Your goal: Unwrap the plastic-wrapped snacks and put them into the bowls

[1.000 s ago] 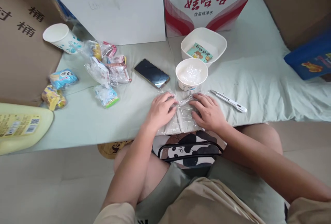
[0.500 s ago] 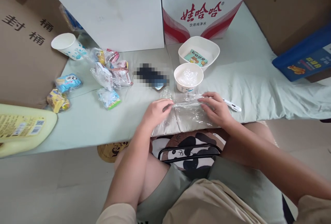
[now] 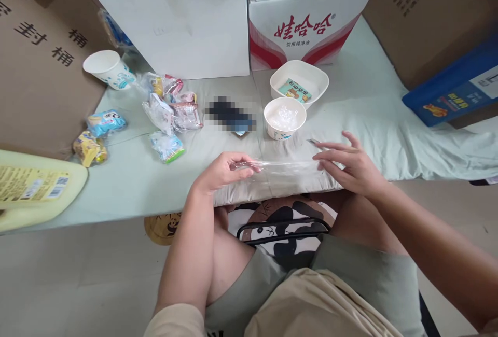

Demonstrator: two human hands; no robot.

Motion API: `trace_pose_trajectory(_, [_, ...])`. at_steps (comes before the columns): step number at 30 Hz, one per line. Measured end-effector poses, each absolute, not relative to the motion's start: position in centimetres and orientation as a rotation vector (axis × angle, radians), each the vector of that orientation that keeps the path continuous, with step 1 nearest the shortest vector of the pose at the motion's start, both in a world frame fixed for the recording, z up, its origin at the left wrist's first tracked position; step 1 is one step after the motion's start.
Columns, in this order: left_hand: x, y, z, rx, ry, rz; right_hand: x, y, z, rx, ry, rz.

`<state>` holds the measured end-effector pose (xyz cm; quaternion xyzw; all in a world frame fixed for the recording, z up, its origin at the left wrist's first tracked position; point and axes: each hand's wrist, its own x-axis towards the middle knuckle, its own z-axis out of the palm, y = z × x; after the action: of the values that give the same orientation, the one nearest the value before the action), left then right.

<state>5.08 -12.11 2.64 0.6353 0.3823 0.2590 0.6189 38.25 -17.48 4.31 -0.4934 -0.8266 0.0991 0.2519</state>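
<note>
A sheet of clear plastic film (image 3: 282, 169) stretches between my two hands, low over the front edge of the cloth-covered surface. My left hand (image 3: 223, 172) grips its left end with bent fingers and thumb. At the right end, my right hand (image 3: 352, 165) pinches the film between thumb and fingers, with one finger lifted away. Just beyond the film stands a small white paper bowl (image 3: 274, 128) with crumpled clear plastic (image 3: 286, 117) in it. The tip of a pen-like tool (image 3: 312, 141) shows beside my right fingers; the rest is hidden under the hand.
Behind the bowl sits a larger white bowl (image 3: 322, 81) holding a green packet (image 3: 294, 90). A blurred dark object (image 3: 229, 114), wrapped snacks (image 3: 173, 111) and a tipped paper cup (image 3: 107, 70) lie leftward. White boxes (image 3: 179, 33) line the back; a yellow bottle (image 3: 39, 189) lies front left.
My hands have moved apart, left hand leftward and right hand rightward, pulling the film wider and tauter. My right hand now covers most of the white pen-like tool.
</note>
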Motion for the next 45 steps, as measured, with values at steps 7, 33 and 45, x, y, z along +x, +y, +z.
trace_pose_trajectory(7, [5.6, -11.6, 1.9, 1.417, 1.112, 0.626, 38.3, -18.3, 5.1, -1.553, -2.249, 0.783])
trace_pose_trajectory(33, [4.7, -12.3, 4.0, 1.136, 0.881, 0.579, 28.1, -15.7, 3.4, -1.161, -2.254, 1.639])
trace_pose_trajectory(45, [7.5, -12.8, 2.2, 0.985, 0.548, 0.677, 26.0, -16.4, 2.3, -1.359, -1.566, 1.354])
